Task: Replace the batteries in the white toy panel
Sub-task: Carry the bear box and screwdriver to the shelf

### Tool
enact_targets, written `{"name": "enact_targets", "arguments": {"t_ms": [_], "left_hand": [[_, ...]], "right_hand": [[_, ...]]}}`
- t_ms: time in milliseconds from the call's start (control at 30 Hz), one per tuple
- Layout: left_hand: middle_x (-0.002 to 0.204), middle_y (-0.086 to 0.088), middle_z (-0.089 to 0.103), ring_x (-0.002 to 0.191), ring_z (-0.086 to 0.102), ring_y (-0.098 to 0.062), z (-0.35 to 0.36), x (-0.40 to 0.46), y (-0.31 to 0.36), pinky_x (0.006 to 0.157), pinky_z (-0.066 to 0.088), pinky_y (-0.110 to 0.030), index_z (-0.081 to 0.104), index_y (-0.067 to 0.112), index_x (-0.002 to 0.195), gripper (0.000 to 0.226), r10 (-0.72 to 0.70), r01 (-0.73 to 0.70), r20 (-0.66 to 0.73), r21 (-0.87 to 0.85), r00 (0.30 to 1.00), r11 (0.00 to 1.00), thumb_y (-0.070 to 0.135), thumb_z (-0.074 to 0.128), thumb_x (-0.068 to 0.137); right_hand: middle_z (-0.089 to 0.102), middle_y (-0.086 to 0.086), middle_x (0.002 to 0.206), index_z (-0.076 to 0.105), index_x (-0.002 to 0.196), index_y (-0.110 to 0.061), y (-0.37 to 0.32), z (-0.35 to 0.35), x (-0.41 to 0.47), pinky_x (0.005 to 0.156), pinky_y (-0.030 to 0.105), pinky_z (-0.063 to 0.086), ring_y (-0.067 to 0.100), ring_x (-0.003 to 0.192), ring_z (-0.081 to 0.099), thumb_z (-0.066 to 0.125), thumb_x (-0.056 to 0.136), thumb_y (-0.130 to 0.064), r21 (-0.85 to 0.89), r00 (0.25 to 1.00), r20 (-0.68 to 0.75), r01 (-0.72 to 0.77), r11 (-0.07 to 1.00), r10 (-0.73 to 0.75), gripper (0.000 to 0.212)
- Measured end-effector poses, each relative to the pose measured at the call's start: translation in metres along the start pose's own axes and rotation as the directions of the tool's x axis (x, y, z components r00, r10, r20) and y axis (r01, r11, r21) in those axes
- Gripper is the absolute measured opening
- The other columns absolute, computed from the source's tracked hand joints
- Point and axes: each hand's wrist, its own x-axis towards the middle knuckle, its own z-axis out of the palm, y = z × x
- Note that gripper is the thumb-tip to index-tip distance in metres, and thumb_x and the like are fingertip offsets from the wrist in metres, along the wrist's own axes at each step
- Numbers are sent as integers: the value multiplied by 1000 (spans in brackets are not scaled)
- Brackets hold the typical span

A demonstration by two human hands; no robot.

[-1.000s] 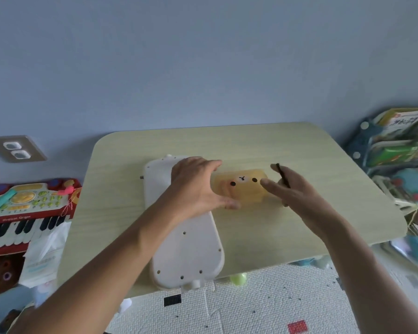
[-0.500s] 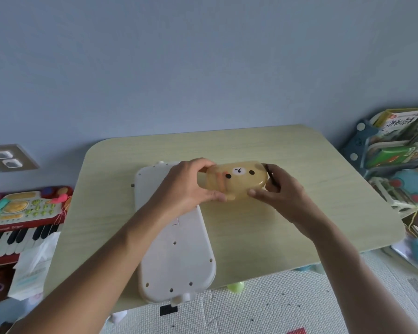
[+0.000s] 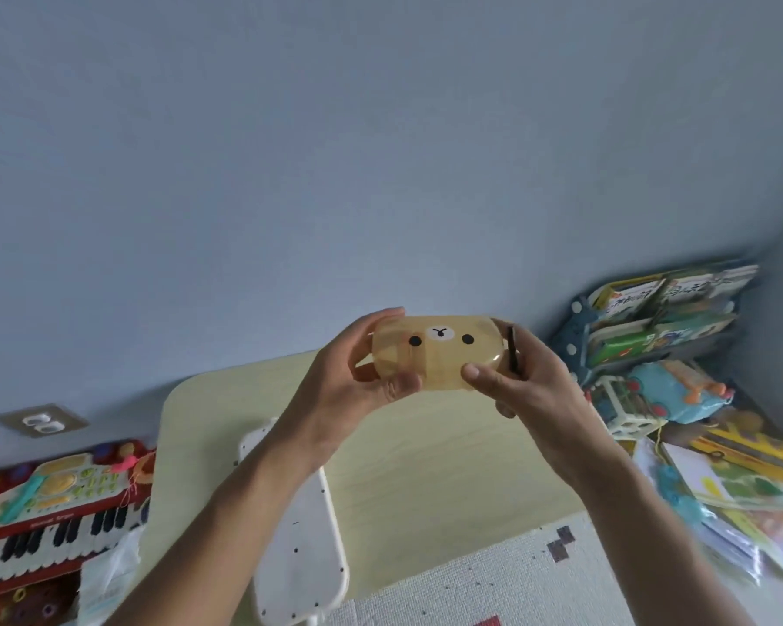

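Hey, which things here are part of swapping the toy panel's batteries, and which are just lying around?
Part of the job:
- white toy panel, lying on the table
- bear-face case, held up by left hand and right hand
- thin dark tool in the right hand

Just lying around:
- toy keyboard
- picture books
- wall outlet

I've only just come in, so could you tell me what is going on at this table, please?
A person holds a translucent tan case with a bear face up off the table in both hands: the left hand grips its left end, the right hand its right end, with a thin dark tool tucked in that hand too. The white toy panel lies on the table, untouched at this moment.
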Motion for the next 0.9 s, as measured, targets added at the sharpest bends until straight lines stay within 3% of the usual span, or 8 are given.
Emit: {"name": "enact_targets", "arguments": {"t_ms": [133, 233, 367, 467, 600, 700, 767, 900], "left_hand": [[124, 14, 70, 107, 71, -9, 28, -20, 121, 84, 57, -23, 57, 36, 136, 68, -3, 3, 91, -1, 996, 1000, 21, 85, 75], [124, 17, 70, 108, 70, -6, 58, -40, 211, 86, 58, -23, 55, 37, 137, 69, -11, 8, 164, 18, 986, 1000, 23, 85, 76], [132, 18, 65, 115, 67, -3, 111, -56, 313, 95, 55, -28, 52, 42, 141, 73, 8, -21, 273, 44, 962, 999, 34, 85, 76], [137, 16, 62, 114, 67, -1, 172, -61, 389, 95, 56, -30, 47, 37, 146, 79, 34, -57, 383, 48, 923, 997, 36, 84, 76], [138, 7, 62, 122, 65, -15, 273, -62, 460, 102, 54, -43, 47, 32, 148, 90, 82, -108, 499, 24, 863, 994, 43, 88, 69], [139, 0, 62, 123, 64, -20, 364, -66, 493, 101, 55, -42, 43, 25, 151, 90, 97, -108, 578, -15, 810, 994, 34, 86, 73], [134, 1, 65, 121, 66, -22, 430, -70, 510, 101, 55, -42, 41, 20, 152, 87, 95, -85, 632, -47, 769, 995, 22, 82, 76], [134, -5, 65, 117, 69, -24, 561, -82, 537, 106, 51, -45, 39, 18, 153, 91, 113, -88, 726, -73, 678, 993, 23, 81, 73]], "right_hand": [[67, -17, 66, 60, 131, -13, -117, -29, -47, 49, 9, 44, -6, 53, 58, 81, 73, -16, 29, 997, -64, -38, 999, 40, 61], [65, -22, 61, 59, 133, -20, -202, -54, -93, 49, 7, 44, -6, 53, 59, 79, 80, -7, 63, 988, -144, -42, 997, 50, 58], [76, -3, 100, 56, 140, -24, -302, -94, -156, 68, 20, 59, 8, 80, 75, 85, 73, -16, 62, 965, -259, -25, 998, 40, 73], [74, 1, 104, 57, 139, -24, -373, -139, -208, 64, 16, 57, 4, 72, 73, 84, 75, -18, 62, 927, -376, 18, 998, 6, 69], [74, 4, 114, 55, 142, -23, -432, -216, -273, 89, 32, 60, 16, 97, 74, 85, 64, -36, 42, 837, -544, 96, 994, -58, 85], [71, -3, 102, 53, 144, -18, -460, -283, -325, 64, 11, 53, -5, 73, 68, 83, 74, -27, 5, 771, -629, 130, 991, -98, 77], [63, -7, 90, 51, 145, -15, -471, -333, -361, 51, 6, 44, -12, 55, 59, 80, 82, -19, -26, 728, -677, 125, 992, -110, 69], [66, -7, 96, 49, 147, -15, -489, -436, -433, 50, 6, 45, -14, 57, 62, 79, 83, -20, -109, 648, -745, 115, 987, -157, 71]]}}
